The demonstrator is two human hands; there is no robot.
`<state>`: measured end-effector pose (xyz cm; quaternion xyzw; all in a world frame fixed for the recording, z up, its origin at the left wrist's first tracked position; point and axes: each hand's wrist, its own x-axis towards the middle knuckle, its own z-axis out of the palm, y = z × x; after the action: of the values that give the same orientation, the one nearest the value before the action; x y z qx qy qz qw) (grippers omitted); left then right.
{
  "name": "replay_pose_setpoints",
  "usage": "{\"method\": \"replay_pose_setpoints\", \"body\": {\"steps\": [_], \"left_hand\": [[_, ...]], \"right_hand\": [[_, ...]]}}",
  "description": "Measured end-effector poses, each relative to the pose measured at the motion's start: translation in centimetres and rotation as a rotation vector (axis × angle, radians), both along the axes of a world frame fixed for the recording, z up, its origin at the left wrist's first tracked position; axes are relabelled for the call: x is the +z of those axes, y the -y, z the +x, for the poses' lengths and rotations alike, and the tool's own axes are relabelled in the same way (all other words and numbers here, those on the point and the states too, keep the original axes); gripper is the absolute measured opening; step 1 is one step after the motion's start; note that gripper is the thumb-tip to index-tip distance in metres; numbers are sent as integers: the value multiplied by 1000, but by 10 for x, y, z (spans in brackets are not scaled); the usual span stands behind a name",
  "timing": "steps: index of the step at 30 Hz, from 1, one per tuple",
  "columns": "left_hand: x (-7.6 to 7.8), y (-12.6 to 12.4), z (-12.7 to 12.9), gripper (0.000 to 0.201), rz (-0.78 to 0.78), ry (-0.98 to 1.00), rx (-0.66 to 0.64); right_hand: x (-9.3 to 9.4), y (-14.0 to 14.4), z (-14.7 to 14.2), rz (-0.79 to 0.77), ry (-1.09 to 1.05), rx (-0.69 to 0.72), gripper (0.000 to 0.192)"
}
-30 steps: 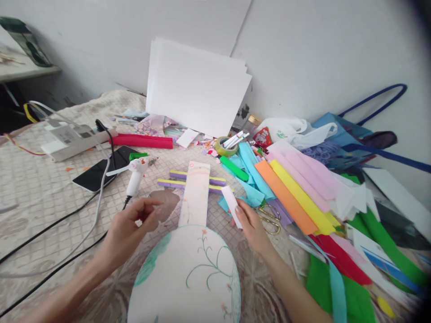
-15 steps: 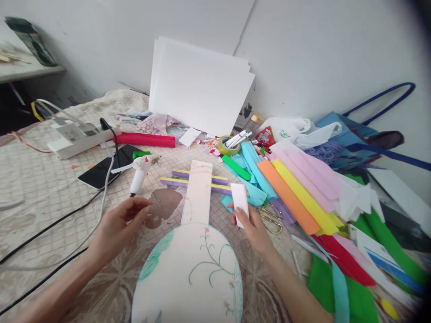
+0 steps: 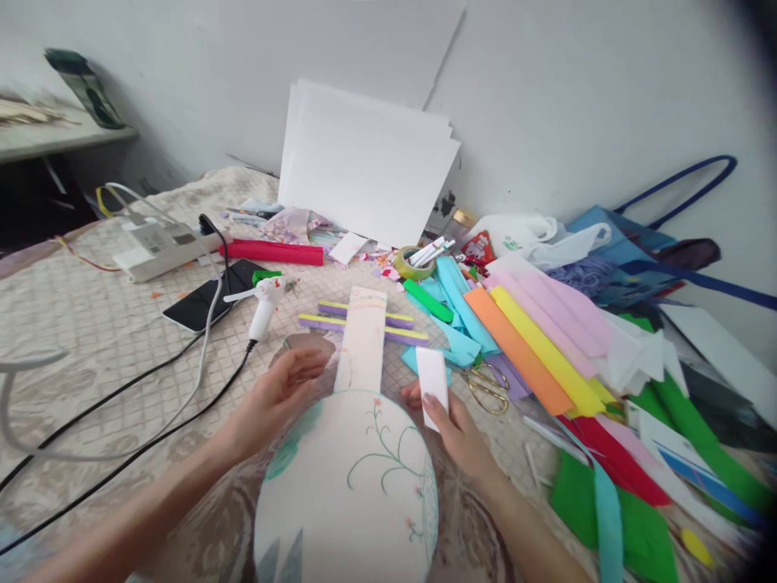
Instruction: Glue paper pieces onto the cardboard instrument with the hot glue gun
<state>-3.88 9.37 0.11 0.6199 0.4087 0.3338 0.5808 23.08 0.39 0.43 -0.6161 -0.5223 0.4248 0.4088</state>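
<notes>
The right hand (image 3: 460, 429) pinches a small white rectangular card (image 3: 433, 376) upright between thumb and fingers, just right of the long pale neck of a white lute-shaped paper cutout painted with green vines (image 3: 358, 453), whose round body lies near, between both forearms. The left hand (image 3: 276, 397) is loosely curled with nothing in it, fingertips just beside the cutout's left shoulder; whether they touch it is hard to tell. Two purple-and-yellow foam sticks (image 3: 364, 322) lie crosswise under the neck. Further left a white glue gun (image 3: 262, 306) rests by a black phone (image 3: 210, 295). Far centre, a yellow-green roll of tape (image 3: 405, 265) serves as a holder, with white pens (image 3: 428, 250) leaning in its ring. At the far right a blue tote bag (image 3: 631, 243) lies open, with what looks like purple cord spilling from it, beside folded strips of coloured paper (image 3: 534, 332) and gold scissors (image 3: 489, 387)
</notes>
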Motion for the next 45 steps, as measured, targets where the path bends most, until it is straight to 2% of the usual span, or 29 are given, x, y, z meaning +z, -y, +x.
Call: {"method": "replay_pose_setpoints", "body": {"steps": [7, 13, 21, 24, 28, 32, 37, 42, 45], "left_hand": [[4, 2, 12, 50, -85, 17, -67], [5, -2, 12, 46, -86, 38, -53], [-3, -30, 25, 28, -131, 110, 73], [-3, -40, 33, 26, -145, 123, 65], [4, -43, 32, 30, -166, 125, 16], [10, -39, 17, 29, -167, 102, 23], [14, -23, 0, 32, -147, -58, -38], [15, -7, 1, 29, -114, -134, -71], [13, -4, 4, 30, -39, -173, -80]], "right_hand": [[5, 5, -12, 66, -26, 41, 29], [4, 7, -13, 64, -32, 20, 32], [-9, 9, -11, 32, -247, -60, 32], [-14, 9, -11, 23, -279, -87, 36], [-14, 10, -10, 0, -262, -109, 40], [-11, 11, -9, -3, -284, -111, 38], [-10, 11, -7, 10, -339, -132, 36], [-12, 13, -6, 1, -365, -147, 34], [-10, 15, -8, 24, -371, -139, 33]]}}
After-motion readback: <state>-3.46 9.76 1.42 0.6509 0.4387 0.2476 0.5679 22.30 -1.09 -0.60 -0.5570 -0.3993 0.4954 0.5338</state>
